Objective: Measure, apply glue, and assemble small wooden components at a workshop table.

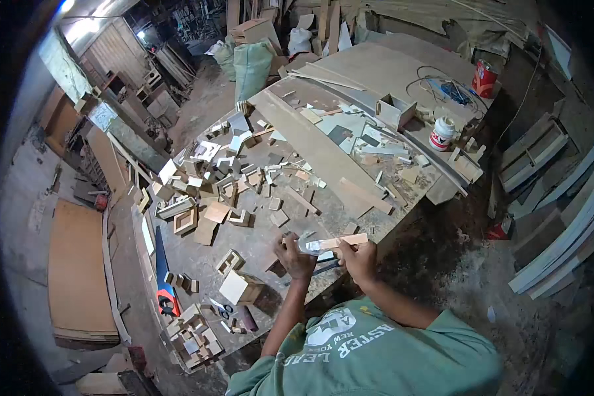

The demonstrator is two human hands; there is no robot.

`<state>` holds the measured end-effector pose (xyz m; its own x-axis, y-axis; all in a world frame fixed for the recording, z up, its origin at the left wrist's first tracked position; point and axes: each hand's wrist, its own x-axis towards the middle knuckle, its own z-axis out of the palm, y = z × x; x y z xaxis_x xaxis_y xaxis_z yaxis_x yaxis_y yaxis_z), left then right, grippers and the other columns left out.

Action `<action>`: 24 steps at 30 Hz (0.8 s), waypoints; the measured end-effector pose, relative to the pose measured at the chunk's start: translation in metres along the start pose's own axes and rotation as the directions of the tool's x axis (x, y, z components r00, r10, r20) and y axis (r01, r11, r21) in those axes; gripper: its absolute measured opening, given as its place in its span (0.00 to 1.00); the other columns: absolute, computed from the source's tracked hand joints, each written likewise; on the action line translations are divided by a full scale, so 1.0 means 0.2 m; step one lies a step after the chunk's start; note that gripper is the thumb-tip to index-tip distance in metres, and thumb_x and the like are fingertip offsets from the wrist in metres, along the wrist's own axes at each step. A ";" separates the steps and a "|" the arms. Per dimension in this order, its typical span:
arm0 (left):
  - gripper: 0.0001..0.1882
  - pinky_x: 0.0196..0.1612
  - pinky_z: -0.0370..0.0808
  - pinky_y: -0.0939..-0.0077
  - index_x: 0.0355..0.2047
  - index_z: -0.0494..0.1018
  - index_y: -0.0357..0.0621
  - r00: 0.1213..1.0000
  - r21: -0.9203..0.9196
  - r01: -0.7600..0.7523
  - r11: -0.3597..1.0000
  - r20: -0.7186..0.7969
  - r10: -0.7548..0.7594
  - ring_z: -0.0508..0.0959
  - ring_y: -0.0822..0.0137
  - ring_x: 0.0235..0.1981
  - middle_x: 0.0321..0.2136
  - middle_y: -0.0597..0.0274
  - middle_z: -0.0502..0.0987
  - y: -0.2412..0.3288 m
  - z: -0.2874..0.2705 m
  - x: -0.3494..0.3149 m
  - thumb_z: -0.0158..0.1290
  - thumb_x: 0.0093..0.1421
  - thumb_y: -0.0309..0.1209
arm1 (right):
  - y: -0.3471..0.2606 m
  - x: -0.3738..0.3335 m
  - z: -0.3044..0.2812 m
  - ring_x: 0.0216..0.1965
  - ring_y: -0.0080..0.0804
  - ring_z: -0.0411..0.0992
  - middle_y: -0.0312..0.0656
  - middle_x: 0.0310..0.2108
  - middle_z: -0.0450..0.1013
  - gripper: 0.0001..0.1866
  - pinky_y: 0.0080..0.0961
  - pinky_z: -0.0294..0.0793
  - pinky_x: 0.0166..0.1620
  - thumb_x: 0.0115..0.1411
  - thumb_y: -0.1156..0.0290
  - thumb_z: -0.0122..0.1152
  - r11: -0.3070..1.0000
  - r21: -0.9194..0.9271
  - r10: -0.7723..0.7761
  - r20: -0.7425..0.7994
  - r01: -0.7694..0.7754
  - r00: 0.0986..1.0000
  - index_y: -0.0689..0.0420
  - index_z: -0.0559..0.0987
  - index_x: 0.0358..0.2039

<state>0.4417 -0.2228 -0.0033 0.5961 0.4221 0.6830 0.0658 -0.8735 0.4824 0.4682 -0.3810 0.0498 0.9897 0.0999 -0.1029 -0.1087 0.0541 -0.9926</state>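
Note:
In my right hand [359, 261] is a flat strip of light wood [342, 241], gripped near its right end. The strip's left end reaches a small, pale see-through container [306, 245] with something white in or on it. My left hand [297, 257] has its fingers closed around this container; its exact kind is too small to tell. Both hands are over the near edge of the worktable [340, 285]. Left of my left forearm stands a block-shaped wooden box [241, 288], and a small wooden frame [230, 262] sits just behind it.
Many wood offcuts and small box parts [228, 191] cover the table's left side. A handsaw [164, 270] and scissors [222, 307] lie at the left. Long boards [310, 135], a white bottle [442, 134], a red can [484, 79] and tangled cable [455, 89] occupy the far right.

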 end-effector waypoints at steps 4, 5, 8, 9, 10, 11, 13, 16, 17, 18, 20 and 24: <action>0.27 0.44 0.67 0.55 0.40 0.70 0.41 0.988 -0.016 0.082 0.996 0.134 -0.079 0.69 0.45 0.42 0.38 0.48 0.68 0.00 0.01 -0.01 0.67 0.39 0.33 | 0.02 0.02 -0.02 0.16 0.22 0.73 0.39 0.17 0.75 0.10 0.20 0.70 0.20 0.58 0.72 0.61 0.997 0.077 -0.022 -0.032 0.025 0.999 0.68 0.79 0.28; 0.28 0.43 0.67 0.55 0.41 0.70 0.43 0.981 -0.066 0.112 0.992 0.168 -0.100 0.70 0.45 0.40 0.37 0.51 0.69 -0.01 0.03 -0.02 0.67 0.38 0.34 | 0.03 0.03 -0.02 0.17 0.22 0.73 0.39 0.17 0.75 0.10 0.20 0.70 0.20 0.59 0.72 0.61 0.990 0.140 -0.012 -0.040 0.017 0.999 0.68 0.79 0.28; 0.29 0.41 0.69 0.56 0.42 0.70 0.42 0.973 -0.106 0.153 0.983 0.193 -0.130 0.71 0.45 0.39 0.36 0.50 0.70 -0.02 0.06 -0.05 0.68 0.38 0.33 | 0.01 0.05 -0.05 0.18 0.23 0.74 0.40 0.18 0.75 0.09 0.19 0.72 0.21 0.59 0.73 0.60 0.989 0.146 0.008 -0.041 -0.002 0.999 0.68 0.79 0.31; 0.30 0.41 0.69 0.55 0.42 0.70 0.41 0.967 -0.142 0.175 0.974 0.210 -0.143 0.71 0.44 0.38 0.36 0.49 0.70 -0.02 0.08 -0.06 0.68 0.37 0.32 | 0.01 0.05 -0.06 0.18 0.23 0.74 0.41 0.19 0.76 0.09 0.18 0.72 0.22 0.59 0.73 0.60 0.982 0.186 0.009 -0.058 0.002 0.998 0.68 0.78 0.32; 0.29 0.44 0.70 0.57 0.43 0.70 0.41 0.946 -0.122 0.250 0.961 0.244 -0.215 0.73 0.45 0.40 0.38 0.49 0.71 -0.01 0.08 -0.07 0.69 0.41 0.32 | 0.01 0.06 -0.07 0.18 0.23 0.74 0.41 0.19 0.76 0.09 0.18 0.72 0.22 0.59 0.73 0.60 0.983 0.183 0.011 -0.059 0.000 0.998 0.68 0.78 0.32; 0.29 0.44 0.70 0.57 0.43 0.70 0.41 0.944 -0.123 0.253 0.960 0.247 -0.218 0.73 0.45 0.40 0.38 0.49 0.71 -0.02 0.11 -0.08 0.69 0.41 0.32 | 0.01 0.07 -0.09 0.18 0.23 0.74 0.41 0.20 0.76 0.09 0.18 0.72 0.21 0.59 0.73 0.60 0.969 0.249 0.021 -0.082 0.000 0.996 0.68 0.78 0.33; 0.30 0.47 0.71 0.60 0.45 0.70 0.40 0.891 -0.240 0.431 0.870 0.267 -0.368 0.75 0.48 0.42 0.40 0.48 0.73 -0.10 0.17 -0.13 0.69 0.42 0.33 | -0.01 0.09 -0.12 0.19 0.24 0.73 0.41 0.22 0.76 0.09 0.18 0.71 0.21 0.59 0.73 0.60 0.926 0.377 0.046 -0.116 0.001 0.992 0.67 0.78 0.36; 0.30 0.48 0.71 0.61 0.45 0.71 0.38 0.885 -0.159 0.428 0.890 0.274 -0.377 0.75 0.51 0.43 0.41 0.50 0.75 -0.23 0.23 -0.19 0.69 0.43 0.35 | -0.03 0.11 -0.18 0.20 0.24 0.74 0.41 0.22 0.76 0.10 0.19 0.71 0.21 0.59 0.71 0.61 0.913 0.405 0.089 -0.083 -0.048 0.993 0.66 0.77 0.36; 0.30 0.48 0.71 0.62 0.45 0.72 0.38 0.883 -0.119 0.422 0.899 0.277 -0.378 0.76 0.52 0.44 0.41 0.50 0.75 -0.25 0.24 -0.20 0.70 0.43 0.36 | -0.03 0.12 -0.19 0.21 0.25 0.75 0.40 0.23 0.76 0.10 0.19 0.71 0.21 0.59 0.71 0.61 0.902 0.427 0.111 -0.089 -0.063 0.990 0.66 0.77 0.35; 0.32 0.47 0.70 0.56 0.45 0.70 0.39 0.872 -0.135 0.442 0.887 0.298 -0.389 0.73 0.45 0.44 0.42 0.47 0.73 -0.27 0.25 -0.21 0.69 0.40 0.33 | -0.03 0.12 -0.20 0.20 0.26 0.75 0.40 0.24 0.76 0.09 0.19 0.72 0.22 0.58 0.70 0.62 0.889 0.455 0.113 -0.115 -0.049 0.987 0.64 0.77 0.34; 0.31 0.47 0.70 0.56 0.45 0.70 0.39 0.886 -0.115 0.395 0.911 0.311 -0.345 0.72 0.45 0.45 0.41 0.47 0.73 -0.29 0.28 -0.21 0.69 0.40 0.32 | -0.01 0.13 -0.22 0.20 0.26 0.75 0.40 0.24 0.76 0.09 0.19 0.73 0.22 0.58 0.70 0.62 0.879 0.471 0.146 -0.109 -0.078 0.983 0.64 0.77 0.34; 0.31 0.48 0.70 0.57 0.46 0.70 0.40 0.869 -0.080 0.393 0.916 0.359 -0.341 0.71 0.44 0.46 0.41 0.46 0.71 -0.28 0.32 -0.20 0.68 0.41 0.31 | 0.01 0.12 -0.22 0.22 0.27 0.76 0.41 0.27 0.76 0.09 0.20 0.75 0.23 0.59 0.71 0.62 0.851 0.515 0.168 -0.082 -0.103 0.982 0.62 0.77 0.37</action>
<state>0.4656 -0.2061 -0.0937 0.7829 0.5773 0.2318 0.2307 -0.6154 0.7537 0.4961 -0.4218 0.0417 0.9617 0.0258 -0.2730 -0.2422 0.5470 -0.8014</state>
